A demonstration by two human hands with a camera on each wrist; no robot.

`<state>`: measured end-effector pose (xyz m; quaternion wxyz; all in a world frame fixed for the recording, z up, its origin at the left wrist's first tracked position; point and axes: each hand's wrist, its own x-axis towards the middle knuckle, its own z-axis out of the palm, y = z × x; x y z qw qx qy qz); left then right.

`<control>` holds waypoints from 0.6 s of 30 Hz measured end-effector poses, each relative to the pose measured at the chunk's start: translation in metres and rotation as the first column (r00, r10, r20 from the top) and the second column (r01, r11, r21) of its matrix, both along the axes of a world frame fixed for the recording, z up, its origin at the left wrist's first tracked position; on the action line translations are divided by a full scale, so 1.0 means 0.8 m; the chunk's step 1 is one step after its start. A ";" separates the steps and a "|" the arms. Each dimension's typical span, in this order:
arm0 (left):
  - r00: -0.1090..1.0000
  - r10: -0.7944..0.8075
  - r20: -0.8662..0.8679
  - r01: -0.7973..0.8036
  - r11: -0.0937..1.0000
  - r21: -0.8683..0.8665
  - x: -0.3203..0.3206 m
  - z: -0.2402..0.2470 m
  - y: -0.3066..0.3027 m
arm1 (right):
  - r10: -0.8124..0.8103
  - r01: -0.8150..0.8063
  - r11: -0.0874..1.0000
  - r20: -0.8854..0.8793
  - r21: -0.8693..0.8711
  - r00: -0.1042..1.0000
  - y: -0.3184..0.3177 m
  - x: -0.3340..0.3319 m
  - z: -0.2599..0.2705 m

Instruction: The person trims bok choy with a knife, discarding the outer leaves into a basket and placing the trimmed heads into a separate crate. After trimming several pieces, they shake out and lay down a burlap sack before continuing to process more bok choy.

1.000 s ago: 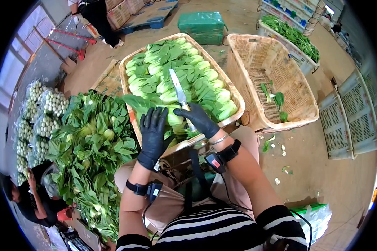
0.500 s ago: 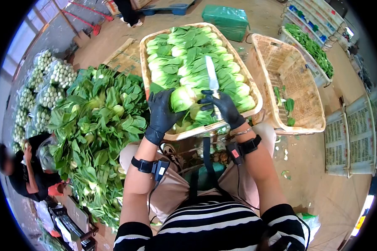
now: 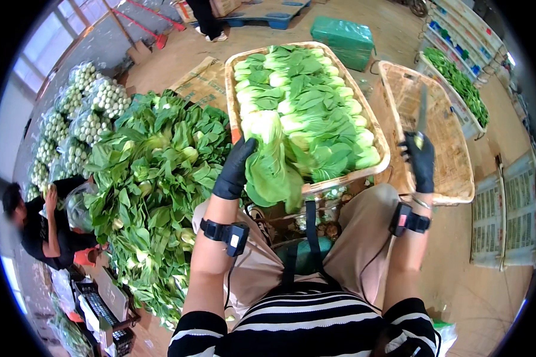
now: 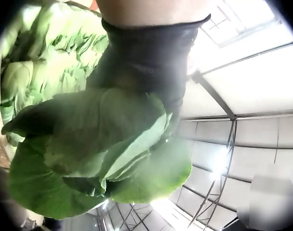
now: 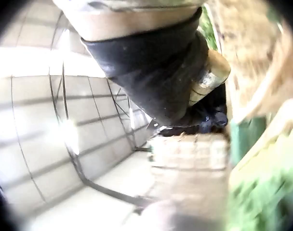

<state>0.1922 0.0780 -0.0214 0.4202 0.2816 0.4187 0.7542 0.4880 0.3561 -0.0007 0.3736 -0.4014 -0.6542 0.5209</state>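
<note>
In the head view my gloved left hand (image 3: pixel 237 169) grips a bok choy (image 3: pixel 273 157) at the near left corner of a crate (image 3: pixel 382 143) packed with rows of bok choy. Its pale base points away from me and its leaves hang over the crate's near rim. These broad leaves (image 4: pixel 40 178) hide my left fingers in the left wrist view. My gloved right hand (image 3: pixel 421 166) is off to the right, over the near part of a second crate (image 3: pixel 452 131). It holds a knife (image 3: pixel 423 110) with the blade pointing away; the pale handle (image 5: pixel 211 77) shows in the right wrist view.
A big heap of loose bok choy (image 3: pixel 155 166) lies to my left, with bagged vegetables (image 3: pixel 71 131) behind it. Another person (image 3: pixel 44 223) sits at the far left. A green wrapped box (image 3: pixel 342 41) stands behind the crates. Tall crates (image 3: pixel 506 214) stand at the right.
The right hand has swung right with the knife, from over the packed crate to the second crate. The left hand now grips the bok choy, and its leaves have turned toward me.
</note>
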 end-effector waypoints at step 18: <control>0.960 0.115 0.255 -0.144 0.985 0.097 -0.006 -0.003 0.062 | -0.254 -0.350 0.767 0.755 0.538 0.605 0.075 0.168 -0.218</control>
